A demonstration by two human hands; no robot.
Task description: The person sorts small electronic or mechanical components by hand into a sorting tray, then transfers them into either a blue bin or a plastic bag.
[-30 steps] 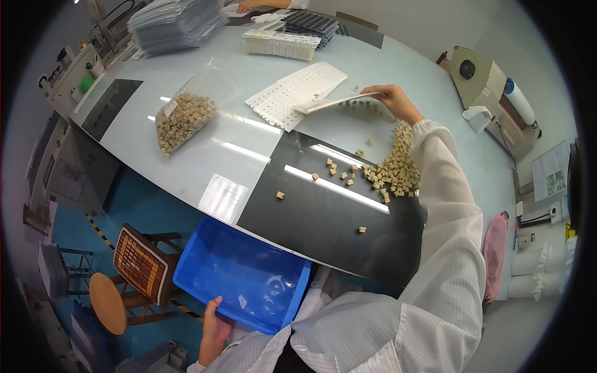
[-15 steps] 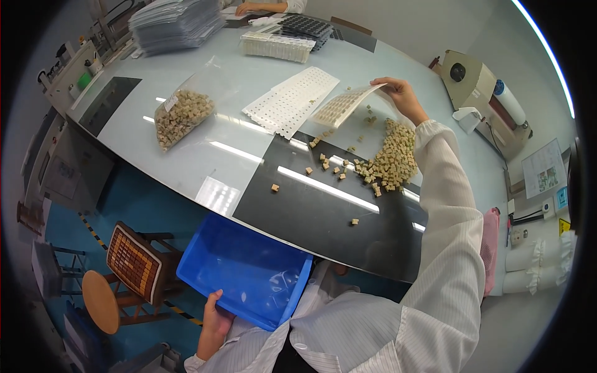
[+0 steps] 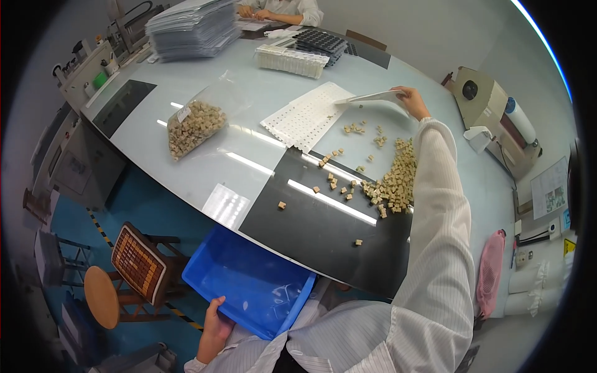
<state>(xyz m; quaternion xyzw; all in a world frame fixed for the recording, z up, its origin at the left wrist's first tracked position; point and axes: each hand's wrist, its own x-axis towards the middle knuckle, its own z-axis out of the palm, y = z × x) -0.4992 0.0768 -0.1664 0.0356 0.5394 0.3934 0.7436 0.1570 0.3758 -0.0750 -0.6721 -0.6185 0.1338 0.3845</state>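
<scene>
Two hands are busy from where I sit watching. My right hand [image 3: 415, 104] is stretched far out over the table [image 3: 205, 168], its fingers pinched shut on the far end of a thin white tray [image 3: 372, 96], which hangs tilted above the surface with its free end pointing away from the fingers toward a second, perforated white tray [image 3: 306, 117] lying flat. I judge the held tray light and fairly stiff but springy, a thin sheet that would flex or flutter if gripped only at a corner; holding it along the short edge, as the fingers do, looks sound. Below and just short of the fingertips, small tan blocks [image 3: 393, 181] lie heaped on the table beside my forearm, with strays scattered off toward the dark mat [image 3: 323, 236]. These look light, hard and loose, apt to roll or bounce rather than break, and too small to pick singly with ease. My left hand [image 3: 214, 323] is down below the table edge, fingers curled closed around the near rim of a blue bin [image 3: 249, 283]; the bin seems rigid plastic, light, easy to carry by the lip. Well beyond the fingers of either hand sits a clear bag of blocks [image 3: 193, 127] and a stack of trays [image 3: 193, 28].
</scene>
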